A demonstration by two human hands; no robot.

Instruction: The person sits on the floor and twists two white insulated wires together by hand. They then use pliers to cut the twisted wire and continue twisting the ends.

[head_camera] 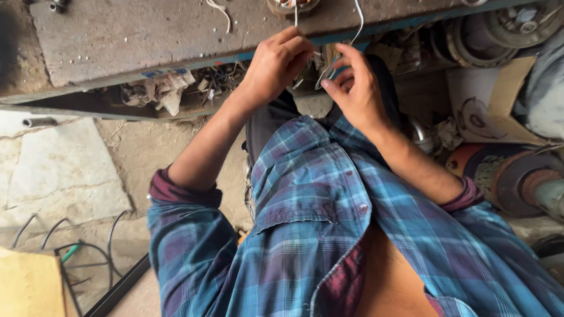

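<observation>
The left hand [276,61] and the right hand [352,88] were both closed on thin white wires [325,73], which ran between them at the edge of the workbench [147,35].

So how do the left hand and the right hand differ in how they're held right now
The left hand is curled, knuckles up, fingers bunched near the bench edge. The right hand is more open, fingers spread and a white wire running down to it. Both are bare and meet close together at the wires.
</observation>
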